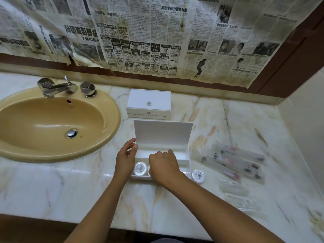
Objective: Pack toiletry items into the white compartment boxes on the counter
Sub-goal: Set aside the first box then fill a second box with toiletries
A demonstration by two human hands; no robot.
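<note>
An open white compartment box sits on the marble counter, its lid standing upright at the back. One round wrapped soap lies in the box's front left compartment. My left hand touches the box's left wall with thumb and fingers. My right hand reaches into the front compartment, fingers curled over a second round soap that is mostly hidden. A third round soap lies on the counter just right of the box. A second white box with a closed lid stands behind.
Several clear-wrapped toothbrush packets lie on the counter at the right, with more clear wrappers nearer me. A tan sink with a chrome tap fills the left. Newspaper covers the wall behind.
</note>
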